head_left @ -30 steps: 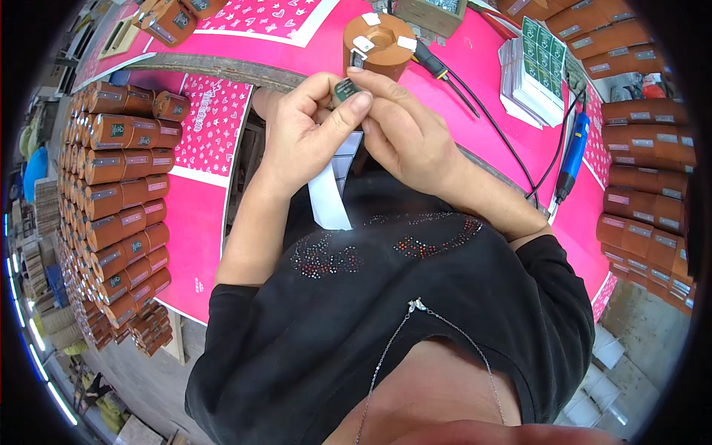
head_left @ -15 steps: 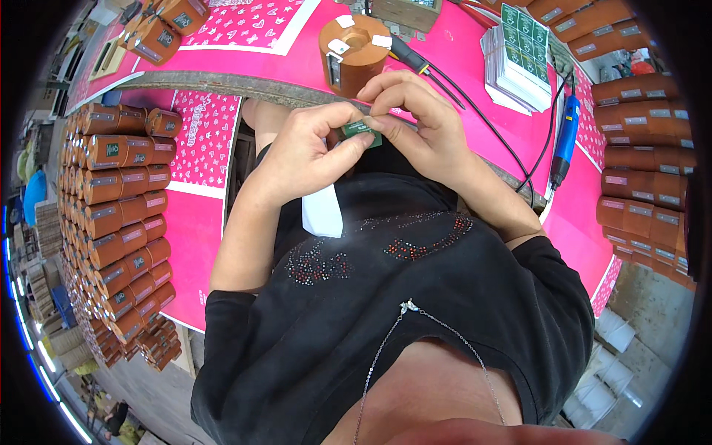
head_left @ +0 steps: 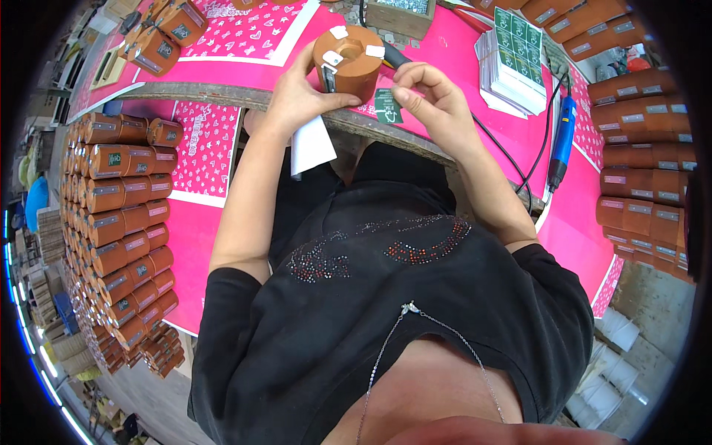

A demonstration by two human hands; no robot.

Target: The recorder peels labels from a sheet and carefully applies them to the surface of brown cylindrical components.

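Observation:
At the table's near edge stands a brown, thick round wooden block (head_left: 358, 77) with a hollow in its top, small white pieces on its rim and a metal strip on its side. My left hand (head_left: 297, 100) is closed round its left side, thumb across the front. A white paper strip (head_left: 311, 148) hangs below that hand; how it is held is hidden. Just right of the block, my right hand (head_left: 437, 107) pinches a small green label (head_left: 388, 106) with pale print by its right edge. The label is close to the block's lower right side.
A stack of green label sheets (head_left: 515, 67) lies right of the block, near a blue corded tool (head_left: 564, 141). Behind stands a wooden box (head_left: 400, 18) of small metal parts. Brown blocks are piled at left (head_left: 126, 193) and right (head_left: 645, 170).
My hands have parted and moved forward from my lap to the block. The left now grips the block, which tilts slightly; the right has brought the green label beside it.

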